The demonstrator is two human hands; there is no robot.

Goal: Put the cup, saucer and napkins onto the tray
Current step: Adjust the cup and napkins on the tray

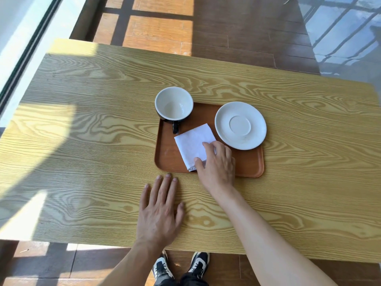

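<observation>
A brown tray (pixel 250 165) lies on the wooden table. At its far left corner stands a cup (pixel 174 104), black outside and white inside, empty, handle toward me. A white saucer (pixel 240 125) rests on the tray's far right part, its rim over the edge. Folded white napkins (pixel 192 144) lie in the tray's middle. My right hand (pixel 217 165) rests on the napkins' near right corner, thumb and forefinger pinching it. My left hand (pixel 159 209) lies flat on the table just in front of the tray, fingers spread, holding nothing.
The table (pixel 82 120) has light wood grain, with sunlit patches at the left. A window frame (pixel 24 54) runs along the left. Brown floor tiles (pixel 237 27) lie beyond the far edge. My shoes (pixel 181 267) show below the near edge.
</observation>
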